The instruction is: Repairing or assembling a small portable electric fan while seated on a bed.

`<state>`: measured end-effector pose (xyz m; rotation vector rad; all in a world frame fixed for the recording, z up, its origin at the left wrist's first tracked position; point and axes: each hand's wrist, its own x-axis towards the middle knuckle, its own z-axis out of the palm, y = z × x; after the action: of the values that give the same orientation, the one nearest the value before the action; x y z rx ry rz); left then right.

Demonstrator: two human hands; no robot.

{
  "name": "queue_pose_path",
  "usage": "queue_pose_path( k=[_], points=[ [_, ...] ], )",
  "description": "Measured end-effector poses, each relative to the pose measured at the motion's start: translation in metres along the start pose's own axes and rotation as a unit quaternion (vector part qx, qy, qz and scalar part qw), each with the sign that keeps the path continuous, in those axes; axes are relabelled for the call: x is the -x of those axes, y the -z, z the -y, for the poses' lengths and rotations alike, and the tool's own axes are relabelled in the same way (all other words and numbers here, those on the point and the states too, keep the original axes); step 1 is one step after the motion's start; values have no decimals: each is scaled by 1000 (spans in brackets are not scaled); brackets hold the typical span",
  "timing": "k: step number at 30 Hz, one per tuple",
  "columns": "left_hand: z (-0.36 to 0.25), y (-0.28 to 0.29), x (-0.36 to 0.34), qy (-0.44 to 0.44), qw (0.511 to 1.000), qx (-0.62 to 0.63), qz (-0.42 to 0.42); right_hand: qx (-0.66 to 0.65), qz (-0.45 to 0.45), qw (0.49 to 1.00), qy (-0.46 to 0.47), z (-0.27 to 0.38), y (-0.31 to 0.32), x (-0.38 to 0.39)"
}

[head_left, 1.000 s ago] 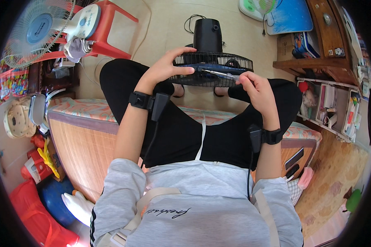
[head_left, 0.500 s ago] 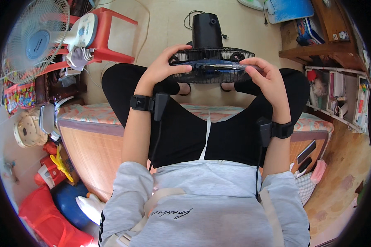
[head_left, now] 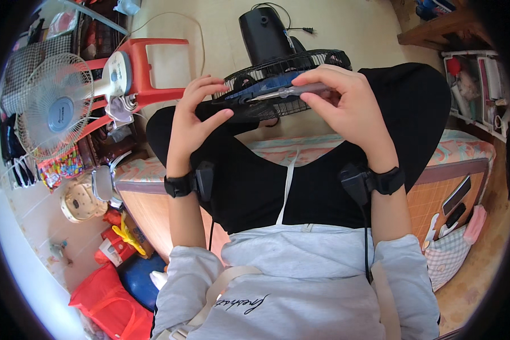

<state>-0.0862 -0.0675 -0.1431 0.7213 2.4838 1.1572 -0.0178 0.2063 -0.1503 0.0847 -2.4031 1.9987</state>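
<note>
We held the black fan (head_left: pixel 277 79) over our knees, its wire grille (head_left: pixel 300 62) tilted up toward us. Our left hand (head_left: pixel 195 116) was clamped on the grille's near-left rim; our right hand (head_left: pixel 345 99) pinched a slim screwdriver (head_left: pixel 289 90) across the blue blades (head_left: pixel 266 86). We judged the fan light but top-heavy, its thin wires springy, so the stiff rim seemed the safest hold.

Pale tiled floor (head_left: pixel 345 25). White stand fan (head_left: pixel 54 107) left, beside red plastic stool (head_left: pixel 147 71). Wooden shelf (head_left: pixel 436 31) upper right. Patterned mattress (head_left: pixel 464 150) on wooden frame.
</note>
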Motion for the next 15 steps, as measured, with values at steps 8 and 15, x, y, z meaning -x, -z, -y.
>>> queue_pose_path(
  k=[8,15],
  points=[
    [-24,-7,-1,7,991,-131,0,-6,6,1000,-5,-7,7,-3],
    [-28,-21,2,-2,983,-181,-44,-9,12,999,33,-10,8,-4]
  ],
)
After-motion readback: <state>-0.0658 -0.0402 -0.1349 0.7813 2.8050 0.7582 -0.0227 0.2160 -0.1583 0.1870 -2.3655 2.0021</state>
